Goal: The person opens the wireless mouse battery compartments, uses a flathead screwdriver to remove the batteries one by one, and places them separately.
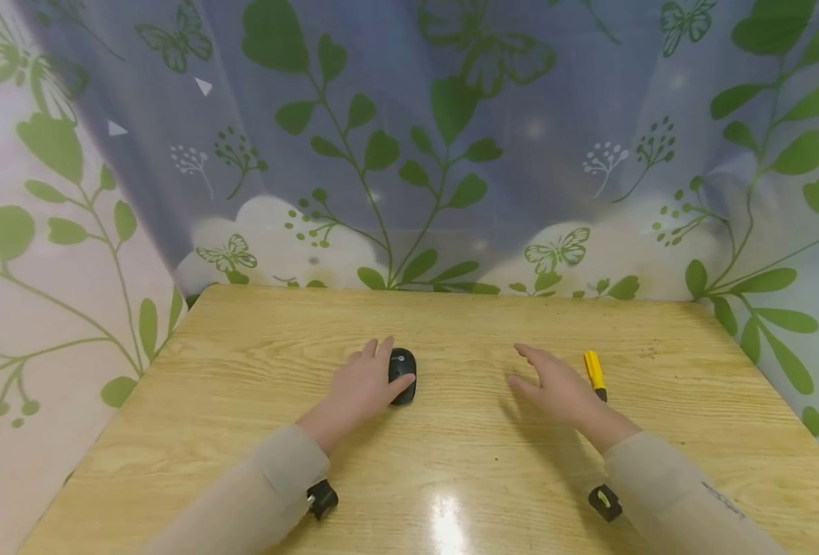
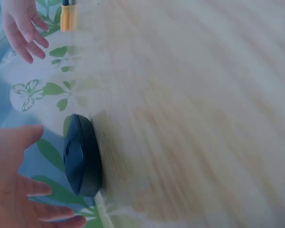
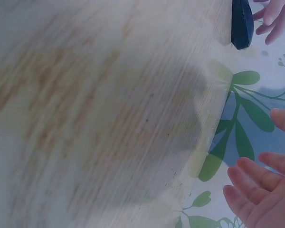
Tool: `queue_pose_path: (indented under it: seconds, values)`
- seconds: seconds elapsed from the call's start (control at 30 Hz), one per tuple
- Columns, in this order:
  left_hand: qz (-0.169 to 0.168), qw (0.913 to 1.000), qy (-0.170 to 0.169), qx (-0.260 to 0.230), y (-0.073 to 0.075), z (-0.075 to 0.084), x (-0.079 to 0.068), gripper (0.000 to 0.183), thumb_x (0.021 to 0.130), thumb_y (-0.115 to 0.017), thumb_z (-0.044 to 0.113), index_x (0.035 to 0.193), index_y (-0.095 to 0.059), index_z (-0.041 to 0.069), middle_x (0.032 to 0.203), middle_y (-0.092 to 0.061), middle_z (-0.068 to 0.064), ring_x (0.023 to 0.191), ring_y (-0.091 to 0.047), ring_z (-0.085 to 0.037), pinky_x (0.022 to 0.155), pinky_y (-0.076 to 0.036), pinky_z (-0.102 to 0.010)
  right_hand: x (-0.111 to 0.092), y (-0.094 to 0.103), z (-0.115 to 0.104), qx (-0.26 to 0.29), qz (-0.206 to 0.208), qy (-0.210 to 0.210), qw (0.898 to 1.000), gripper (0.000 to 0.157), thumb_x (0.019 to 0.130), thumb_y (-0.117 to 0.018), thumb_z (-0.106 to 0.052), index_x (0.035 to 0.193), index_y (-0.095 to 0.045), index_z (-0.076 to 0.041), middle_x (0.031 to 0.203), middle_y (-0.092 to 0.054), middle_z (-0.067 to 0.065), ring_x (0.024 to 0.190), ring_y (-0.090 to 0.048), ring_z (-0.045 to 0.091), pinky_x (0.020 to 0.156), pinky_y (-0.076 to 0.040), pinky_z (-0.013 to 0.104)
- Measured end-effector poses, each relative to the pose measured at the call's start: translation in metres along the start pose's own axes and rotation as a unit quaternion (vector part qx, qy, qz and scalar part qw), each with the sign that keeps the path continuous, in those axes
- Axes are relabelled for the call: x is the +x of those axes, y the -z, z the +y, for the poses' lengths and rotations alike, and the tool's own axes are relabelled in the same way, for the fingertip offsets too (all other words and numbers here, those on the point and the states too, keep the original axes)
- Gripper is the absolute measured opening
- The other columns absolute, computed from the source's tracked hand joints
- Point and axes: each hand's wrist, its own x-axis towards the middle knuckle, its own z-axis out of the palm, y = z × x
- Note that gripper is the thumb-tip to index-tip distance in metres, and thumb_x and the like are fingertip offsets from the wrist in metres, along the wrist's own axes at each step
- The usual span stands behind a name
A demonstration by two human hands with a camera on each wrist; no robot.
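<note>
A black computer mouse (image 1: 404, 378) sits on the wooden table, partly covered by my left hand (image 1: 362, 384) in the head view. In the left wrist view that hand (image 2: 14, 178) is held above the mouse (image 2: 81, 156), thumb and fingers spread, with a gap between. My right hand (image 1: 555, 389) is raised over the table, its fingers extended and nothing in them. Just to its right lies a slim yellow thing with a dark end (image 1: 594, 371). The right wrist view shows the same hand (image 3: 261, 190) with loosely bent fingers.
The wooden table (image 1: 451, 455) reaches back to a curtain (image 1: 409, 154) printed with green leaves and butterflies. Small black devices (image 1: 322, 499) hang at both wrists below the beige sleeves (image 1: 687, 493). Light glares off the table's front.
</note>
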Motion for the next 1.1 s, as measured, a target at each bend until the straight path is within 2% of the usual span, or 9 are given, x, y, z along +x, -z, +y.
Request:
queue_pose_path:
  seconds: [0.13, 0.37, 0.57, 0.77, 0.93, 1.1]
  values:
    - [-0.005, 0.9998, 0.014, 0.016, -0.003, 0.009, 0.009, 0.077, 0.089, -0.051, 0.056, 0.146, -0.029, 0.009, 0.143, -0.034, -0.022, 0.123, -0.040, -0.043, 0.086, -0.046, -0.053, 0.003, -0.001, 0.000, 0.014, -0.003, 0.004, 1.000, 0.062, 0.095, -0.053, -0.033, 0.141, -0.032, 0.003, 0.138, -0.041, 0.023, 0.119, -0.045, 0.040, 0.096, -0.037, 0.055]
    - [-0.032, 0.9964, 0.049, 0.061, -0.009, 0.017, 0.018, 0.084, 0.086, -0.046, 0.064, 0.148, -0.026, 0.011, 0.144, -0.032, -0.021, 0.122, -0.041, -0.041, 0.082, -0.048, -0.051, 0.008, -0.005, 0.001, 0.030, -0.009, 0.010, 0.999, 0.062, 0.095, -0.054, -0.033, 0.141, -0.033, 0.003, 0.136, -0.043, 0.023, 0.119, -0.046, 0.040, 0.096, -0.038, 0.055]
    - [-0.055, 0.9931, 0.076, 0.071, -0.014, 0.023, 0.024, 0.088, 0.085, -0.044, 0.068, 0.149, -0.022, 0.012, 0.144, -0.031, -0.022, 0.112, -0.049, -0.042, 0.081, -0.049, -0.051, 0.010, -0.008, 0.000, 0.036, -0.016, 0.007, 0.999, 0.059, 0.095, -0.054, -0.030, 0.141, -0.034, 0.002, 0.137, -0.044, 0.022, 0.120, -0.045, 0.039, 0.097, -0.037, 0.055]
    - [-0.058, 0.9910, 0.089, 0.081, -0.015, 0.025, 0.027, 0.088, 0.084, -0.047, 0.067, 0.148, -0.024, 0.011, 0.143, -0.029, -0.023, 0.100, -0.055, -0.037, 0.070, -0.052, -0.043, 0.010, -0.008, -0.003, 0.036, -0.019, 0.012, 0.999, 0.058, 0.095, -0.054, -0.030, 0.140, -0.036, 0.002, 0.136, -0.044, 0.021, 0.120, -0.046, 0.039, 0.097, -0.037, 0.055]
    - [-0.052, 0.9924, 0.087, 0.070, -0.017, 0.023, 0.029, 0.081, 0.087, -0.051, 0.060, 0.146, -0.028, 0.009, 0.138, -0.032, -0.023, 0.092, -0.055, -0.034, 0.065, -0.051, -0.041, 0.010, -0.008, -0.004, 0.035, -0.018, 0.010, 0.999, 0.057, 0.095, -0.055, -0.030, 0.139, -0.037, 0.002, 0.136, -0.045, 0.021, 0.119, -0.046, 0.038, 0.096, -0.038, 0.054]
    - [-0.044, 0.9958, 0.078, 0.014, -0.018, 0.019, 0.030, 0.076, 0.088, -0.054, 0.053, 0.144, -0.031, 0.006, 0.137, -0.032, -0.025, 0.082, -0.056, -0.033, 0.064, -0.051, -0.041, 0.011, -0.007, -0.005, 0.031, -0.019, 0.009, 0.999, 0.056, 0.095, -0.054, -0.028, 0.139, -0.038, 0.003, 0.136, -0.044, 0.022, 0.119, -0.046, 0.039, 0.096, -0.038, 0.054]
